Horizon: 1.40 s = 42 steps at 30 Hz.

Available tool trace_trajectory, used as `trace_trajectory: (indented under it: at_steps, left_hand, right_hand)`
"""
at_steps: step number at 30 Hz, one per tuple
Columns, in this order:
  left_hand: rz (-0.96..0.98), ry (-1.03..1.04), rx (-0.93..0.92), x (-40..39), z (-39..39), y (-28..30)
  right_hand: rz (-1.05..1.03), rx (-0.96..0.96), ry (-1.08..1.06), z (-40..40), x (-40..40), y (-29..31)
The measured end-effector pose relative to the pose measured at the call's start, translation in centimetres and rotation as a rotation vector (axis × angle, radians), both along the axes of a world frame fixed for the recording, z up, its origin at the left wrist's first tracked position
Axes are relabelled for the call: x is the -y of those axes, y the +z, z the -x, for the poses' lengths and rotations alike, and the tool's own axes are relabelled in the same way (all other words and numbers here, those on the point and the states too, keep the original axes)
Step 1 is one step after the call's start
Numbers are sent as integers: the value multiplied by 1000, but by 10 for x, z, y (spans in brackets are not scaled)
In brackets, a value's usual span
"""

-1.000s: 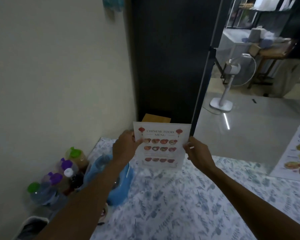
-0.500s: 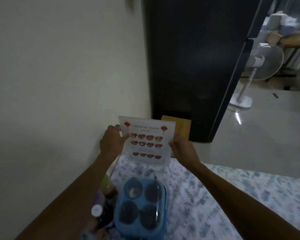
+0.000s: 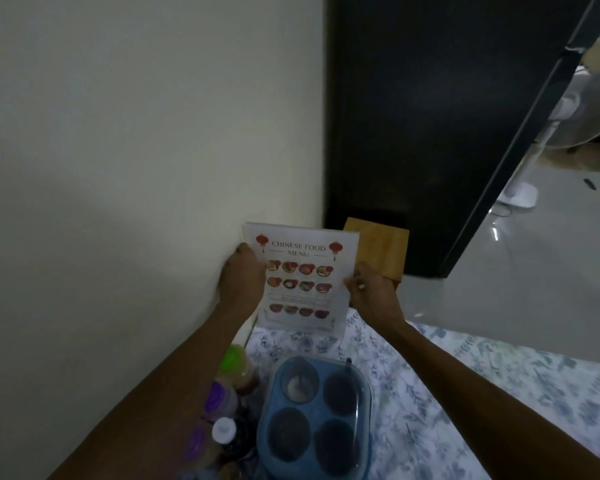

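Note:
A white menu card (image 3: 300,275) headed "Chinese Food Menu", with rows of food pictures, stands upright at the far corner of the table, next to the cream wall. My left hand (image 3: 241,280) grips its left edge. My right hand (image 3: 373,294) pinches its right edge. The card's bottom edge meets the floral tablecloth (image 3: 447,403).
A blue four-cup condiment caddy (image 3: 314,420) sits in front of the card. Bottles with green (image 3: 236,356), purple (image 3: 219,400) and white caps stand along the wall at left. A wooden block (image 3: 378,249) is behind the card, then a dark panel (image 3: 430,116). A white fan (image 3: 551,140) stands at right.
Both hands have carried the menu card left and back into the wall corner, and its bottom edge now sits on the cloth. The view has swung left over the caddy.

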<state>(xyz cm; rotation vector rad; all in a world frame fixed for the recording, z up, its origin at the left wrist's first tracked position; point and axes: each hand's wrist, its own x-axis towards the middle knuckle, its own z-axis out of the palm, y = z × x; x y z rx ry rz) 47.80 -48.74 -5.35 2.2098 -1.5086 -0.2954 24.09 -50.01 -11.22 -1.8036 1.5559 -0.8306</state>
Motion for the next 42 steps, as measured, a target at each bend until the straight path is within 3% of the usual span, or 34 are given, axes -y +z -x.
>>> trace_trajectory:
  at_steps: [4,11,42]
  left_hand:
    - [9,-16,159,-2,1,0]
    - [30,-33,277,-6,-1,-6]
    - [34,-139,239,-25,-8,-18]
  right_hand:
    - [-39,-9,-4,-3,5,1]
    - [-46,26,-32,-7,3,-4]
    - [-119,-75,-22,1,-8,14]
